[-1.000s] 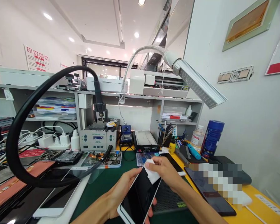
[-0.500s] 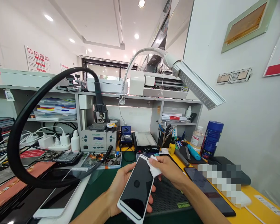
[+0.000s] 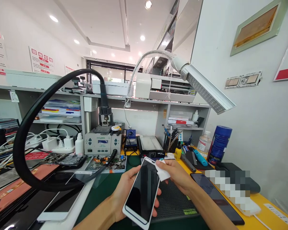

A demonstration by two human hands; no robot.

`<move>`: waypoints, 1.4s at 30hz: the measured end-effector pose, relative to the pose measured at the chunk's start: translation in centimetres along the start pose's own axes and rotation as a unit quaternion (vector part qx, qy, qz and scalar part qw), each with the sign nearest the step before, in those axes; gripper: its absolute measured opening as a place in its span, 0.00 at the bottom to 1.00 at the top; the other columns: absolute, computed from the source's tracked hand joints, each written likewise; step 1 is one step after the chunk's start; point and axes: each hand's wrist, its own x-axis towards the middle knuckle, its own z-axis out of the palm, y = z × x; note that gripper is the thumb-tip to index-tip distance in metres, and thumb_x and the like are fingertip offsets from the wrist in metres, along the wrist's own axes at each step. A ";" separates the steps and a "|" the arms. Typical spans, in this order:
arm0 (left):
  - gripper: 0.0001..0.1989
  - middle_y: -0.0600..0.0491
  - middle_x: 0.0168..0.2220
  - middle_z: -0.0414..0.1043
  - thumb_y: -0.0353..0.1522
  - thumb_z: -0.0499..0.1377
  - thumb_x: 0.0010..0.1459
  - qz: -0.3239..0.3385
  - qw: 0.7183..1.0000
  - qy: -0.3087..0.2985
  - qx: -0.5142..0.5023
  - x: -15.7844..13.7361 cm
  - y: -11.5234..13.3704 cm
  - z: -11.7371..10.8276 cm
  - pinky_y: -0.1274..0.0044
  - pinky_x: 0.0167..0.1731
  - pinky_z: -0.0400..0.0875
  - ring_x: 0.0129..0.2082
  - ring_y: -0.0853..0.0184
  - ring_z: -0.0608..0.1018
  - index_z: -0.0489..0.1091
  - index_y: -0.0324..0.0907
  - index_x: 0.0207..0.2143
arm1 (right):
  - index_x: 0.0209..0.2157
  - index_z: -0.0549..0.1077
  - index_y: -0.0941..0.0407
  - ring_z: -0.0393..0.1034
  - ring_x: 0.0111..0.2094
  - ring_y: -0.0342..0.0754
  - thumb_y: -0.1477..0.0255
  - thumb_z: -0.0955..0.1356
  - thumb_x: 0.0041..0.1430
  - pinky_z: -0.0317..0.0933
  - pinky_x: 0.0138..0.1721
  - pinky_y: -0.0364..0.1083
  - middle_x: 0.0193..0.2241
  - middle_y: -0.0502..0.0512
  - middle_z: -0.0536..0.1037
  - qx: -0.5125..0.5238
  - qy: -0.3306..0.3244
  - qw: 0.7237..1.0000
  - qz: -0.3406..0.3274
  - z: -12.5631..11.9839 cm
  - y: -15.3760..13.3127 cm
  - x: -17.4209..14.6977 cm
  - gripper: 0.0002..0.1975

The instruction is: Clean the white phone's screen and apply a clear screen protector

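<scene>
- Above the green mat [image 3: 97,199], at the near middle of the bench, one white-framed phone [image 3: 142,191] is tilted, its dark screen facing up.
- Two bare hands work at it: the left hand [image 3: 124,187] grips the phone, thumb along one long edge and fingertips showing past the other.
- The right hand [image 3: 177,172] pinches one white cloth [image 3: 163,173] at the phone's upper right edge.
- Beneath and to the right lies one black perforated mat [image 3: 172,203].
- Right of that, one large dark-screened device [image 3: 216,198] rests partly on the yellow tabletop [image 3: 266,220].
- Behind it stand three containers: one small yellow bottle [image 3: 178,154], one clear bottle [image 3: 202,145] and one blue cylinder [image 3: 220,145].
- Left of the hands, one white-edged device [image 3: 63,201] lies flat.
- Overhead hangs one lamp [image 3: 210,88].
</scene>
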 end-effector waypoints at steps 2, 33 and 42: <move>0.35 0.35 0.41 0.74 0.52 0.45 0.64 -0.002 1.000 -0.003 0.004 0.0 -0.1 -0.1 0.64 0.33 0.75 0.33 0.52 0.79 0.71 0.28 0.50 | 0.23 0.71 0.58 0.57 0.22 0.42 0.48 0.70 0.54 0.51 0.20 0.41 0.19 0.48 0.67 -0.012 -0.001 1.000 0.000 0.0 0.0 0.0 0.25; 0.34 0.38 0.35 0.74 0.51 0.43 0.63 -0.012 0.993 0.116 -0.011 0.4 0.4 0.0 0.64 0.31 0.75 0.28 0.54 0.78 0.73 0.27 0.38 | 0.37 0.77 0.58 0.65 0.27 0.45 0.63 0.73 0.53 0.60 0.29 0.44 0.27 0.51 0.75 -0.030 0.181 0.979 -0.091 -0.9 0.7 1.2 0.14; 0.32 0.38 0.34 0.74 0.50 0.46 0.63 -0.010 0.992 0.126 -0.014 0.2 0.4 0.0 0.63 0.31 0.76 0.29 0.53 0.78 0.73 0.29 0.41 | 0.34 0.79 0.52 0.70 0.43 0.52 0.68 0.70 0.57 0.62 0.45 0.48 0.41 0.54 0.77 -0.233 0.087 0.947 -0.203 1.4 0.9 -0.4 0.04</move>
